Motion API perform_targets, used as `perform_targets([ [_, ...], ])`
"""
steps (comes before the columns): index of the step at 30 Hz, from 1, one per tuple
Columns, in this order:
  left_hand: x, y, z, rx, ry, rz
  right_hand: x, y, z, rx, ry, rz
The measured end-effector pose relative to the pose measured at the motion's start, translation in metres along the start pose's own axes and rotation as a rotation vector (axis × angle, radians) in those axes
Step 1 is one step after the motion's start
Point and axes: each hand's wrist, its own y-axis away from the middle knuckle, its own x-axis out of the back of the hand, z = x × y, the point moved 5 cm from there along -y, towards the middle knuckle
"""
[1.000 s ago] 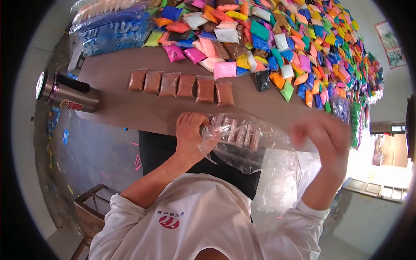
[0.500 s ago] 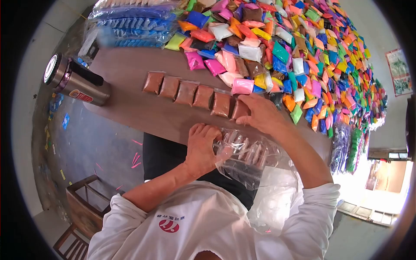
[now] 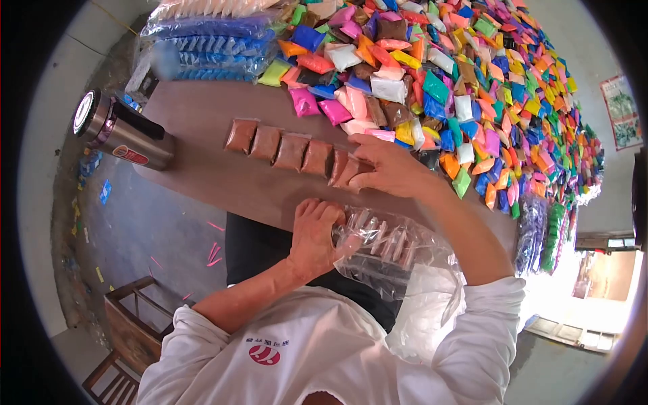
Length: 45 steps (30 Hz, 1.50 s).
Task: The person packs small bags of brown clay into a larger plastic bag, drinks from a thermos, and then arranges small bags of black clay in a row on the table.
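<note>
A row of several small brown packets (image 3: pixel 290 151) lies along the table in front of me. My right hand (image 3: pixel 391 169) is at the row's right end, thumb and fingers closed about the last brown packet (image 3: pixel 349 173), which overlaps its neighbour. Lower down, at the table's near edge, my left hand (image 3: pixel 316 233) grips the mouth of a clear plastic bag (image 3: pixel 398 246). Several packets stand on edge inside that bag, their colour blurred by the shiny film. My left fingertips are partly hidden by the curled hand.
A big heap of colourful packets (image 3: pixel 466 88) covers the table's far and right side. Bagged blue packets (image 3: pixel 216 57) lie at the back left. A steel flask (image 3: pixel 125 131) stands at the left edge. Below are a wooden chair (image 3: pixel 135 324) and a white plastic sheet (image 3: pixel 425 310) near my lap.
My right hand has moved left, pushing the last brown packet against and partly over its neighbour. My left hand keeps its grip on the bag. The view has shifted slightly.
</note>
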Motion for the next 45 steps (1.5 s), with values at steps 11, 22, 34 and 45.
perform_targets([
  [11,-0.005,0.001,-0.002,-0.002,-0.021,0.027,0.009,0.012,-0.011,-0.255,0.044,-0.16],
  [22,-0.007,0.0,-0.002,-0.045,-0.053,0.027,0.067,0.21,-0.144,0.337,-0.872,-0.359],
  [34,-0.011,-0.001,0.0,-0.044,-0.067,-0.006,-0.018,0.231,-0.122,-0.428,0.475,0.972],
  [45,-0.012,-0.005,0.005,0.004,-0.043,-0.01,-0.024,0.202,-0.085,-0.672,0.429,0.609],
])
